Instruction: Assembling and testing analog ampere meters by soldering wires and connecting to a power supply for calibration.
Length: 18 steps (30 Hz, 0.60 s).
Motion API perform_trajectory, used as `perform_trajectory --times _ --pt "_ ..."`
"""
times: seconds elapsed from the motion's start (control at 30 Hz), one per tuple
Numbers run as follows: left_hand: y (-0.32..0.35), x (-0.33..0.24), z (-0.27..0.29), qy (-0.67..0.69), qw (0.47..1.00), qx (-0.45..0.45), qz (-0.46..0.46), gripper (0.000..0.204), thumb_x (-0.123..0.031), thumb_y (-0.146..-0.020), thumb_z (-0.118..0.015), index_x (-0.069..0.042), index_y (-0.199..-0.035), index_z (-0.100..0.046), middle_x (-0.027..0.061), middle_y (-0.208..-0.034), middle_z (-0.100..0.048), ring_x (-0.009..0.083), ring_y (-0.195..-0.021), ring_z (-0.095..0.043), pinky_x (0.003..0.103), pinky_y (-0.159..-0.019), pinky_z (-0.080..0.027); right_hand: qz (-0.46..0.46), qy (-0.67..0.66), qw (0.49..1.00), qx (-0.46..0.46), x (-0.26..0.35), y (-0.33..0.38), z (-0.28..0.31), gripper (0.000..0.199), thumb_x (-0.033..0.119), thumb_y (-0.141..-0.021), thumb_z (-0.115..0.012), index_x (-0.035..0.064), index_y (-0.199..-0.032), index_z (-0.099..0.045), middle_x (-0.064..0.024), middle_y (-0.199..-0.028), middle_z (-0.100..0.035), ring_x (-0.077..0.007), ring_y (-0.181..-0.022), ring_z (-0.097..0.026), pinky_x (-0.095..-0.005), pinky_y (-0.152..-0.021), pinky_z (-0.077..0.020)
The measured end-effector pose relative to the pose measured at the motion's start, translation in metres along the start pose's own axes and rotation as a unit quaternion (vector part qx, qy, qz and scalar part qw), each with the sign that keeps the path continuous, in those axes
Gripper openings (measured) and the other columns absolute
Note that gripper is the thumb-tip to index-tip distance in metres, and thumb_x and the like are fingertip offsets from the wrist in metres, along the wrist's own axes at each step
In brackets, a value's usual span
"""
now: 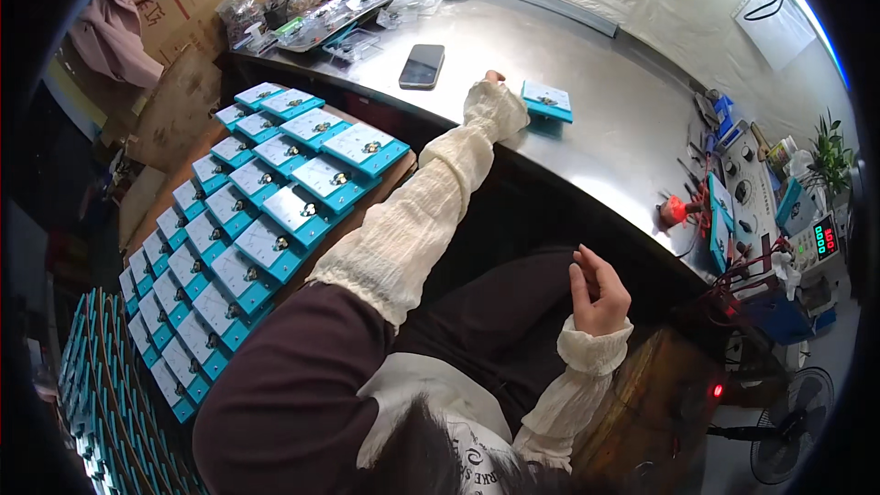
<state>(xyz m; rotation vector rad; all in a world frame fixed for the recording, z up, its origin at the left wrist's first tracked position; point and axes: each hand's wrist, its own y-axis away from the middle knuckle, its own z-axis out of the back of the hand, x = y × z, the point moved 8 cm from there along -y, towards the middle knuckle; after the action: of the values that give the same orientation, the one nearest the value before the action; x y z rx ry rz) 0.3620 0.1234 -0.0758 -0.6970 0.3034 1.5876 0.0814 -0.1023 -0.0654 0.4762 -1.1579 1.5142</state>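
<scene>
My left arm, in a cream crinkled sleeve cover, stretches out over the near edge of the metal table (605,137). The cuff hides most of my left hand (496,77); only a little of it shows, so its grip cannot be made out. Just right of that cuff is a teal-framed panel meter (548,96) with a white face, raised slightly off the tabletop. My right hand (600,297) hovers above my lap at the right, empty, with its thumb and fingers loosely bent and apart.
Rows of similar teal meters (240,236) fill a board at the left, with more stacked below. A phone (423,67) lies on the table. Bags and bottles crowd the far left corner. Tools, a power supply (816,240) and a fan (790,426) stand at the right.
</scene>
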Motion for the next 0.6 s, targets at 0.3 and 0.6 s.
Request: perform_trajectory --times 0.3,0.6 --pt "-0.037 -0.010 -0.008 0.039 0.996 -0.065 -0.041 0.022 -0.021 -0.101 -0.043 -0.008 -0.117 -0.049 0.0171 -0.087 -0.067 0.0353 -0.087 -0.065 0.046 -0.076 -0.051 -0.076 -0.155 0.984 -0.046 -0.061 -0.105 0.013 0.022 0.011 -0.097 -0.060 -0.0016 -0.113 -0.066 -0.0082 -0.096 -0.071 -0.0119 -0.083 -0.067 -0.0219 -0.073 -0.0523" --pt "-0.155 0.007 -0.046 0.194 0.980 -0.029 0.043 0.050 -0.051 -0.098 -0.041 -0.006 -0.106 -0.062 0.0112 -0.065 -0.067 0.0243 -0.060 -0.066 0.038 -0.061 -0.051 -0.034 0.008 0.999 -0.006 -0.087 -0.179 -0.033 0.015 0.012 -0.090 -0.064 0.0027 -0.100 -0.069 -0.0117 -0.085 -0.069 -0.0210 -0.067 -0.066 -0.0294 -0.061 -0.0513"
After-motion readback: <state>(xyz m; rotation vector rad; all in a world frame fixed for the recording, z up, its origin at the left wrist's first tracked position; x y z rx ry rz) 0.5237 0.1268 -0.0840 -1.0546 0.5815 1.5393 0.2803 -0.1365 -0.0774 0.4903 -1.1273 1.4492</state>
